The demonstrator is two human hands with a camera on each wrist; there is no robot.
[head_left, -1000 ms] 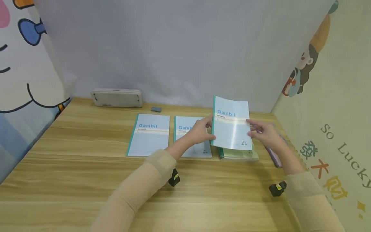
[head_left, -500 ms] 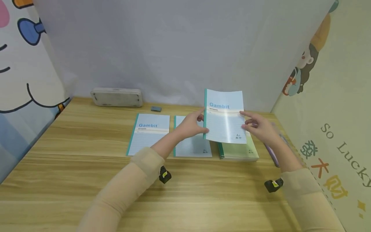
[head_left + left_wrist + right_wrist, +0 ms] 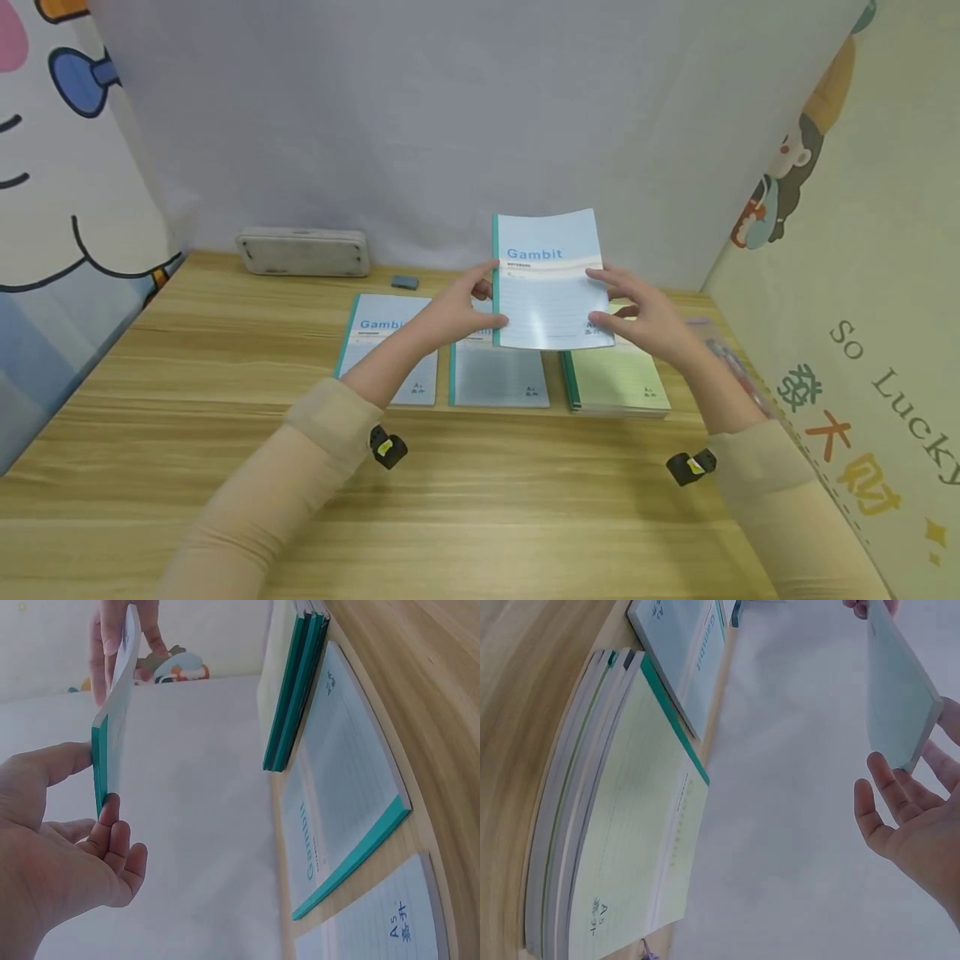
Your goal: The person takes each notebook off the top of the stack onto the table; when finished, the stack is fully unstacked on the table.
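Observation:
A light blue notebook (image 3: 551,287) with a teal spine is held up above the table between both hands. My left hand (image 3: 461,310) pinches its spine edge, thumb on the front cover and fingers behind, as the left wrist view also shows. The opposite edge is pinched by my right hand (image 3: 648,317). Below it lies another blue notebook (image 3: 498,375), partly covered in the head view by the raised one. Further left is a second blue notebook (image 3: 420,367), partly hidden by my left arm. A stack of notebooks with a green one (image 3: 618,379) on top lies to the right.
A white case (image 3: 303,252) stands at the back left of the wooden table (image 3: 187,375), near a small grey block (image 3: 405,282). A purplish flat item (image 3: 708,337) lies by the right wall, partly behind my right arm. A pale cloth (image 3: 420,125) hangs behind.
Both hands have carried the held notebook up and to the left, from above the stack to above the middle notebook. More of the green notebook on the stack now shows.

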